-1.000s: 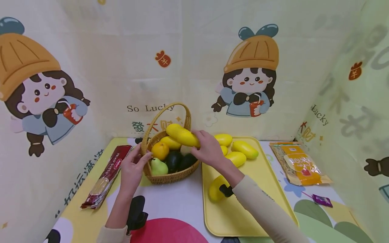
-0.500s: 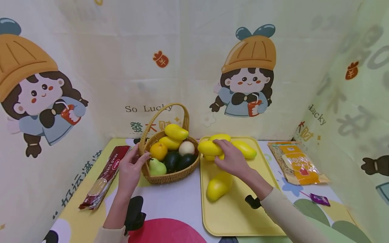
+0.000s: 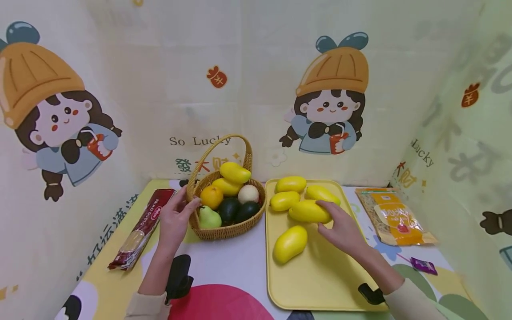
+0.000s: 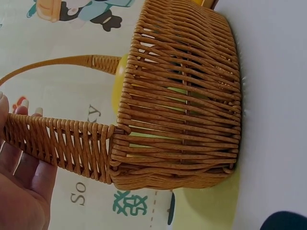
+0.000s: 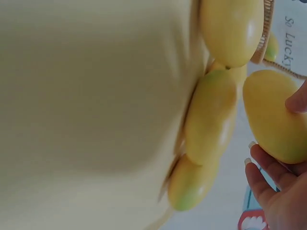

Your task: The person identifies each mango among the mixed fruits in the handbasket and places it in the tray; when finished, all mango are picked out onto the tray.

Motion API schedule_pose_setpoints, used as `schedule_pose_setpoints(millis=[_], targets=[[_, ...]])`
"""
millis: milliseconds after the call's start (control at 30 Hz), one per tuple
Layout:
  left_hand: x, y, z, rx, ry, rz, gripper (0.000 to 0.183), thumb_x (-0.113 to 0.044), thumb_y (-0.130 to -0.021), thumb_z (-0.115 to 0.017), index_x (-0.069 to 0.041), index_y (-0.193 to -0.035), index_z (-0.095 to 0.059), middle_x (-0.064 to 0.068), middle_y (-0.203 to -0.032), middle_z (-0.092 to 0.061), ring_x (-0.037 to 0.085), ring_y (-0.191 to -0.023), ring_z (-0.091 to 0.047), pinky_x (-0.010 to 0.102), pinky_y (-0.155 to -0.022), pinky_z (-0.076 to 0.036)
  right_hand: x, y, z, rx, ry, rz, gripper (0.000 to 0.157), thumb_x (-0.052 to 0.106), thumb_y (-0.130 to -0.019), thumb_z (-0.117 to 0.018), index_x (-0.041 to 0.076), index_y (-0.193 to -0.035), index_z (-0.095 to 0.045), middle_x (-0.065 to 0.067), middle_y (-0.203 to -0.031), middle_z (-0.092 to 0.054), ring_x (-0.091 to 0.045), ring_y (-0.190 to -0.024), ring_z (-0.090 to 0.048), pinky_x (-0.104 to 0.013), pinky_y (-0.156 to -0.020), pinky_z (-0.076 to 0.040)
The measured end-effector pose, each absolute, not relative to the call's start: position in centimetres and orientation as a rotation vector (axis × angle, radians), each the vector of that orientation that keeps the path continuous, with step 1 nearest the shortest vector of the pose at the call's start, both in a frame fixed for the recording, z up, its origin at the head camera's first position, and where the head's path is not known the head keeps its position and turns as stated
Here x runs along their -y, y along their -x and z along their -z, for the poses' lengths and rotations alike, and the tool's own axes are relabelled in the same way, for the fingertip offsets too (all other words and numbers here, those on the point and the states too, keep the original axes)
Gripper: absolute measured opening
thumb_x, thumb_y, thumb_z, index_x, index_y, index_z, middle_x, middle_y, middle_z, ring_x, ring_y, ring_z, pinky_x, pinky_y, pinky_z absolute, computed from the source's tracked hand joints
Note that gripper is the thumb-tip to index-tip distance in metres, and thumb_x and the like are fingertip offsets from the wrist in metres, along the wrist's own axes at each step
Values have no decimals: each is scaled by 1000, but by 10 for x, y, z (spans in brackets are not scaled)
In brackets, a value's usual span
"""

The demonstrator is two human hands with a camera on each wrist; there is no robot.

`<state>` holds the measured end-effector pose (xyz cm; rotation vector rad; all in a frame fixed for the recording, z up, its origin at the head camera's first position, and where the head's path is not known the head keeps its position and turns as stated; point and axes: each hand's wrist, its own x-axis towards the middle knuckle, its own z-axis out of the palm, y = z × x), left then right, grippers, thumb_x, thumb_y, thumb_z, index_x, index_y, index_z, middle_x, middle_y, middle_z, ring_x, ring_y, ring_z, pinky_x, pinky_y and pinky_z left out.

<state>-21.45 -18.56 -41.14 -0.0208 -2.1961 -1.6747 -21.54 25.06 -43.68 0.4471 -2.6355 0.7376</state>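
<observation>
A: Take your head view first. What is your right hand doing?
B: Right of centre, your right hand (image 3: pixel 342 229) grips one end of a yellow mango (image 3: pixel 309 211) over the yellow tray (image 3: pixel 324 286). Four other mangoes (image 3: pixel 290 244) lie around it on the tray.

A: And your left?
B: Left of centre, your left hand (image 3: pixel 174 220) holds the left side of the handle (image 3: pixel 248 160) on the wicker basket (image 3: pixel 230 232). Inside are two mangoes (image 3: pixel 235 172), an orange (image 3: pixel 211 197), a green pear (image 3: pixel 210 218), two dark fruits (image 3: pixel 248 211) and a pale round one (image 3: pixel 248 194). A red packet (image 3: pixel 142 229) lies on the table (image 3: pixel 224 262) at the left, an orange bag (image 3: pixel 396 216) at the right.

A: Your left wrist view?
B: At the lower left, your fingers curl behind the handle. The basket appears sideways, filling the middle.

A: Your right wrist view?
B: At the right edge, you have the mango between thumb and fingers. Other mangoes line the upper middle; bare tray fills the left.
</observation>
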Motion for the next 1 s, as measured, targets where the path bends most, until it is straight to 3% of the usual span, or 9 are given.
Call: schedule_pose_setpoints(millis=[267, 500, 700, 1000], targets=[[185, 217, 408, 2196, 21, 1666, 52, -38, -96, -64, -34, -146, -50, 3, -133, -62, 12, -103, -59, 11, -82, -54, -275, 201, 449, 2772, -367, -742, 55, 9, -80, -69, 6, -133, -55, -17, -130, -62, -34, -113, -61, -55, -94, -50], [184, 215, 412, 2197, 7, 1684, 54, -39, -97, -63, -33, -148, -47, 6, -140, -58, 11, -105, -59, 11, -82, -54, -281, 203, 453, 2904, -387, -757, 53, 8, -83, -70, 1, -133, -53, -20, -130, -61, -37, -120, -58, -57, -101, -46], [186, 214, 415, 2193, 12, 1687, 55, -38, -97, -63, -31, -149, -45, 4, -143, -57, 9, -108, -59, 11, -83, -54, -280, 207, 454, 2897, -433, -757, 59, 10, -86, -71, 1, -141, -49, -21, -137, -58, -41, -128, -52, -60, -106, -42], [186, 215, 414, 2185, 14, 1691, 55, -39, -96, -64, -33, -148, -47, 1, -140, -59, 10, -109, -60, 11, -84, -53, -274, 215, 448, 2840, -460, -756, 54, 13, -89, -70, 3, -139, -52, -21, -137, -57, -41, -127, -53, -59, -104, -44]])
